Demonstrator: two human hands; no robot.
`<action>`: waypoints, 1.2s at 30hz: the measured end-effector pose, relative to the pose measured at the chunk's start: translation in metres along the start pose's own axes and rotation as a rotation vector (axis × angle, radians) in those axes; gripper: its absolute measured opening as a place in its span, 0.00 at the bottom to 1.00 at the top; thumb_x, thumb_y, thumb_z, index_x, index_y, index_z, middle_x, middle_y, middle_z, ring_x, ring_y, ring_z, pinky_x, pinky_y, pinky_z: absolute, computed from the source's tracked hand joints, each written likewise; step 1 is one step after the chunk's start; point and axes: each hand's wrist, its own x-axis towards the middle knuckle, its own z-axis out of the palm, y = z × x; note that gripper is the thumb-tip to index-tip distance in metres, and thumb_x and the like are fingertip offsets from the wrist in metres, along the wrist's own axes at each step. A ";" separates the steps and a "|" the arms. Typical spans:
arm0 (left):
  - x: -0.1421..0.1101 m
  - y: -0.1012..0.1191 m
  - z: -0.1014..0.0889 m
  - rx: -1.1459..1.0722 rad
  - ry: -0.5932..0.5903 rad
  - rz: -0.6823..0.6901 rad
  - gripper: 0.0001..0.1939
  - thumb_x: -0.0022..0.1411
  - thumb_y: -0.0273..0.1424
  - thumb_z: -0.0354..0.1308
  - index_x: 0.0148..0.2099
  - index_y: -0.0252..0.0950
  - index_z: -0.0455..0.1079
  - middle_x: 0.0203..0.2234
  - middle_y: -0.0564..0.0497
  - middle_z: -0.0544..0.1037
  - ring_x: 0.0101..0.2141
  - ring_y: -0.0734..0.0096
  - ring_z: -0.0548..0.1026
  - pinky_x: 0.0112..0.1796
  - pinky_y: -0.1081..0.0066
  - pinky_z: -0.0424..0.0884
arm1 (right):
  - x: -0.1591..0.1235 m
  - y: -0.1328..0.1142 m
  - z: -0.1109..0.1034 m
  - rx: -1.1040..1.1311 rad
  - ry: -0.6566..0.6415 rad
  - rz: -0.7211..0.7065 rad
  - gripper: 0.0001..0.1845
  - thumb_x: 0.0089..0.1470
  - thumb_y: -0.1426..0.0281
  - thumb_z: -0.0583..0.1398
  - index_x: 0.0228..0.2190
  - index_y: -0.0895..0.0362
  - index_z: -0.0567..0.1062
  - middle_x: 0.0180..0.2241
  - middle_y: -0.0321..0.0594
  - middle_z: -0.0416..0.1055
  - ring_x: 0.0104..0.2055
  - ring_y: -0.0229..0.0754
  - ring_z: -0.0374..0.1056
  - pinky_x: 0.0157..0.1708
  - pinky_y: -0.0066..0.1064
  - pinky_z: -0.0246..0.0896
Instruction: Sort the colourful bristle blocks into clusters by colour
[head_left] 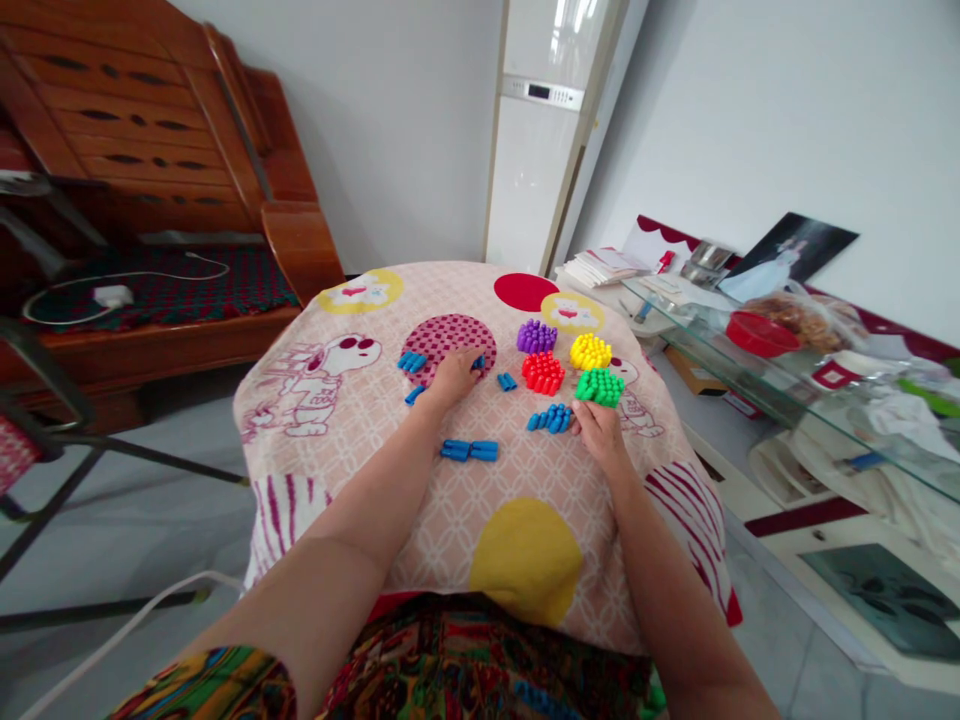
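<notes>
My left hand (454, 377) is closed at the fingertips around small blue plastic pegs (479, 362) over the round pink checked patch. To its left lie a row of blue pegs (412, 361) and a few more (414, 395), partly behind my wrist. A small blue group (507, 382) rests to its right. Nearer me, blue pegs (469, 450) lie on their sides in a double row. My right hand (598, 430) has its fingers bent together beside a blue cluster (552, 418); what sits between them is hidden. Just beyond it stands a green cluster (600, 387).
Purple (537, 336), red (543, 372) and yellow (591, 351) peg clusters stand on the patterned tablecloth (525, 470). At the right is a glass shelf (795, 365) with a red bowl (762, 333) and papers. A wooden bench (142, 170) is at the left.
</notes>
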 end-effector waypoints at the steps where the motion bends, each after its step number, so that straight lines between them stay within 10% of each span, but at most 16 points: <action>1: 0.000 -0.001 0.002 0.035 -0.001 0.000 0.19 0.59 0.23 0.53 0.53 0.35 0.69 0.52 0.43 0.75 0.54 0.59 0.70 0.57 0.63 0.63 | 0.000 0.000 0.000 0.001 -0.001 -0.004 0.25 0.60 0.54 0.50 0.18 0.55 0.67 0.16 0.35 0.66 0.21 0.38 0.62 0.25 0.29 0.54; 18: -0.009 0.022 -0.008 0.054 0.148 -0.147 0.10 0.59 0.29 0.53 0.36 0.33 0.75 0.31 0.45 0.79 0.34 0.63 0.76 0.37 0.69 0.69 | 0.000 0.001 0.001 0.014 -0.003 -0.012 0.25 0.60 0.54 0.50 0.18 0.55 0.67 0.16 0.35 0.67 0.21 0.38 0.62 0.25 0.29 0.54; 25: -0.036 0.071 -0.015 -0.327 -0.015 0.137 0.10 0.54 0.24 0.55 0.35 0.33 0.78 0.26 0.52 0.80 0.26 0.76 0.73 0.31 0.78 0.65 | 0.000 0.000 0.000 0.000 -0.009 -0.006 0.26 0.59 0.53 0.50 0.17 0.55 0.67 0.15 0.35 0.65 0.21 0.38 0.61 0.25 0.29 0.53; 36: -0.038 0.091 0.002 -0.245 -0.116 0.264 0.10 0.60 0.29 0.56 0.39 0.34 0.79 0.29 0.50 0.80 0.28 0.73 0.73 0.32 0.75 0.65 | 0.000 -0.002 -0.001 -0.007 -0.008 -0.004 0.25 0.59 0.54 0.50 0.17 0.55 0.67 0.16 0.36 0.66 0.21 0.38 0.61 0.25 0.30 0.53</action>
